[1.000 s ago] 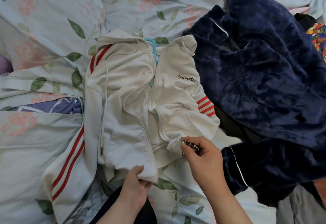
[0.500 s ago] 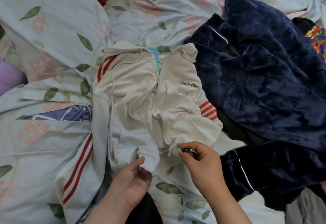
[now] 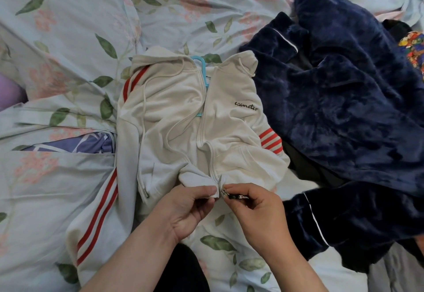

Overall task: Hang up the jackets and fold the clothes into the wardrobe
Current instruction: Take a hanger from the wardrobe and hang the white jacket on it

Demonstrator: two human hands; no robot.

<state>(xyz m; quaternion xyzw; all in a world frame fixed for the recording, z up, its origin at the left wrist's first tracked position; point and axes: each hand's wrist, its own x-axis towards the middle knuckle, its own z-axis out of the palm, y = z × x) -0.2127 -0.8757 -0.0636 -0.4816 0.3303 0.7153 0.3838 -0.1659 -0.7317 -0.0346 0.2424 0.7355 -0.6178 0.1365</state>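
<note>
Hoodie [image 3: 174,119]: left hand [image 3: 185,211] pinches hem, right hand [image 3: 259,211] zipper [image 3: 231,196].

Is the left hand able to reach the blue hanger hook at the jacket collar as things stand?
Probably yes, once it lets go. The left hand pinches the hem of the white jacket, but the blue hanger hook sticks out bare at the collar, nothing over it.

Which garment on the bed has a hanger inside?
The white jacket with red stripes: a blue hanger shows at its collar. The navy plush garment shows none.
</note>
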